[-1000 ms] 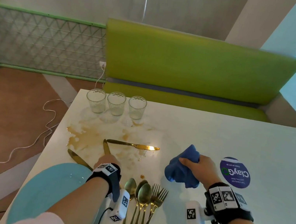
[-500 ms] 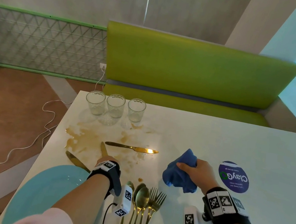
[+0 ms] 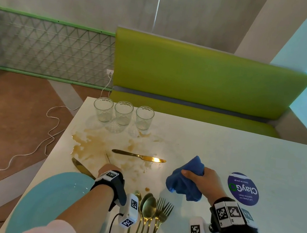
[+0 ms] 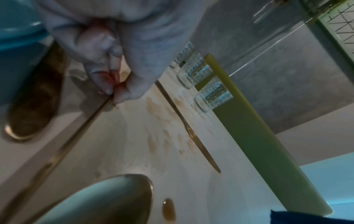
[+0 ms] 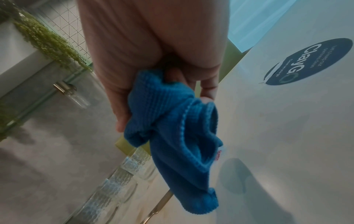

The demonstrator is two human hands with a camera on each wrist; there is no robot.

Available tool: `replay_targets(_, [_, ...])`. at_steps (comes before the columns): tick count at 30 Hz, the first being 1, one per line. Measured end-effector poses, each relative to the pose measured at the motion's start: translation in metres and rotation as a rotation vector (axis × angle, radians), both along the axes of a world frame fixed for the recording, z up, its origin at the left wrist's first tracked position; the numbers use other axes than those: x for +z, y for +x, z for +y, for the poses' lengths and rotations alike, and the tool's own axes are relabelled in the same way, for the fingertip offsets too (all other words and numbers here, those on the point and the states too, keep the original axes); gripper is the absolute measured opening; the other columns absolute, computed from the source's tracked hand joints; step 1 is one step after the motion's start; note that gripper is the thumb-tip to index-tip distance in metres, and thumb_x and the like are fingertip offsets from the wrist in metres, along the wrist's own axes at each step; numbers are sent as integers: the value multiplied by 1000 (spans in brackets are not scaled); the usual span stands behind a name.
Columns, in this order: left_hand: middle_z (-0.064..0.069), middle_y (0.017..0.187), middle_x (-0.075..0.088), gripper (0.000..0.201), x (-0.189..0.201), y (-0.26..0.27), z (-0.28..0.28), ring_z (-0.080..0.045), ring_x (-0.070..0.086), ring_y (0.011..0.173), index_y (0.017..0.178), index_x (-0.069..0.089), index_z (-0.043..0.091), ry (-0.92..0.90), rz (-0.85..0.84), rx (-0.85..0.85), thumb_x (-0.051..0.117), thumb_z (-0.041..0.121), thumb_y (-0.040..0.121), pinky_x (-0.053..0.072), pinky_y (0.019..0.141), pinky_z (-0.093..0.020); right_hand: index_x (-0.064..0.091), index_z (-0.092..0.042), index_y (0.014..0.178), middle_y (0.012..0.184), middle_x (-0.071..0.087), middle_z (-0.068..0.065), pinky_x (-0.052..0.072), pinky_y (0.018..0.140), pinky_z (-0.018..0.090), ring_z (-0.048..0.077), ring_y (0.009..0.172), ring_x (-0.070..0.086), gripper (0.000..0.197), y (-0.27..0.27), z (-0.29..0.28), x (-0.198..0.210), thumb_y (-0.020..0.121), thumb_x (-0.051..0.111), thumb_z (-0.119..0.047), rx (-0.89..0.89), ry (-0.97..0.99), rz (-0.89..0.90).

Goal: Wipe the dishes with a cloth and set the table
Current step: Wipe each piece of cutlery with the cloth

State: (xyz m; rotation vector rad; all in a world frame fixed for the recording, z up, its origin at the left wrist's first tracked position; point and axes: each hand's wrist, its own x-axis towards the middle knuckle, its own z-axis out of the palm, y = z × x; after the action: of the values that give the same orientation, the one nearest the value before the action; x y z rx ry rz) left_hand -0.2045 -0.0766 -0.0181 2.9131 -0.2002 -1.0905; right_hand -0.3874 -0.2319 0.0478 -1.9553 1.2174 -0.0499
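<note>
since a second ago, the left hand (image 3: 109, 170) has tipped the gold knife (image 3: 107, 156) up by its handle, so only a thin edge of it shows past the knuckles where its flat side lay on the brown spill (image 3: 92, 143). in the left wrist view, thumb and fingertips (image 4: 107, 89) pinch the knife's slim end. the right hand (image 3: 206, 180) stays right of the spill, fingers curled tight round the bunched blue cloth (image 3: 184, 181), which hangs out below and left of the grip, just off the white table (image 3: 243, 150). a second knife (image 3: 139, 156) lies flat at the spill's right edge, a third knife (image 3: 81, 167) at its near edge beside the blue plate (image 3: 50, 200). three glasses (image 3: 123, 113) stand behind the spill; spoons and forks (image 3: 150, 212) lie nearer than it.
</note>
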Motion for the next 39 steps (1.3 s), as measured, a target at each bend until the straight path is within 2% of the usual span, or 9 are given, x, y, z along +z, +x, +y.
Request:
replay_targets(4, [-20, 137, 50, 41, 11, 13, 4, -32, 49, 127, 133, 46, -5, -244, 75, 0, 42, 14, 98, 38, 79, -26, 60, -13, 78, 76, 66, 3, 46, 60, 23, 20, 74, 61, 17, 5, 2, 1, 80, 70, -27, -80, 161, -212])
replay_targets(9, [-13, 110, 60, 36, 49, 29, 5, -24, 57, 95, 120, 56, -2, -284, 65, -139, 42, 19, 94, 45, 78, -26, 62, -2, 97, 90, 66, 12, 48, 68, 27, 26, 88, 60, 20, 21, 13, 6, 90, 59, -21, -131, 329, -394])
replay_targets(14, [-6, 88, 55, 9, 81, 24, 1, -23, 50, 83, 85, 58, 14, -747, 74, -185, 57, 21, 89, 39, 73, -30, 61, -12, 99, 96, 66, 10, 49, 71, 28, 19, 90, 62, 24, 51, 37, 18, 97, 43, -27, -127, 532, -560])
replay_targets(16, [-5, 85, 58, 16, 86, 15, 0, -22, 51, 82, 73, 54, 22, -904, 117, -146, 58, 18, 88, 40, 75, -30, 58, -9, 106, 98, 65, 10, 49, 69, 27, 18, 90, 62, 28, 64, 48, 23, 97, 41, -29, -150, 602, -620])
replay_targets(21, [-10, 81, 65, 13, 90, -8, 8, -22, 57, 78, 75, 65, 13, -1018, 182, -159, 53, 18, 76, 50, 77, -36, 62, 0, 102, 100, 66, 19, 54, 73, 33, 28, 91, 63, 27, 85, 68, 27, 85, 64, -21, -79, 355, -474])
replay_targets(26, [3, 64, 52, 27, 89, -19, 13, -10, 45, 62, 60, 54, 20, -999, 144, -217, 59, 13, 85, 36, 62, -23, 58, -13, 74, 87, 67, 14, 55, 80, 43, 31, 85, 65, 20, 89, 57, 37, 77, 73, -26, -208, 126, -488])
replay_targets(31, [4, 72, 57, 19, 95, -23, 8, -10, 49, 71, 70, 60, 18, -1020, 160, -239, 58, 18, 89, 38, 66, -20, 52, -16, 61, 63, 56, 3, 43, 57, 29, 24, 68, 55, 30, 88, 28, 63, 82, 68, -30, -354, -19, -569])
replay_targets(35, [8, 70, 57, 12, 85, -21, 14, -8, 52, 69, 84, 67, 14, -1002, 163, -169, 58, 21, 90, 41, 66, -18, 51, -16, 60, 68, 55, 7, 40, 56, 29, 22, 67, 51, 32, 73, -3, 82, 84, 66, -31, -512, -66, -679])
replay_targets(39, [2, 82, 64, 19, 87, -9, 10, -13, 57, 77, 101, 69, 10, -1071, 131, -18, 59, 22, 90, 44, 70, -20, 57, -4, 76, 65, 52, 7, 36, 48, 24, 17, 57, 44, 31, 61, 11, 77, 89, 59, -33, -345, 132, -613])
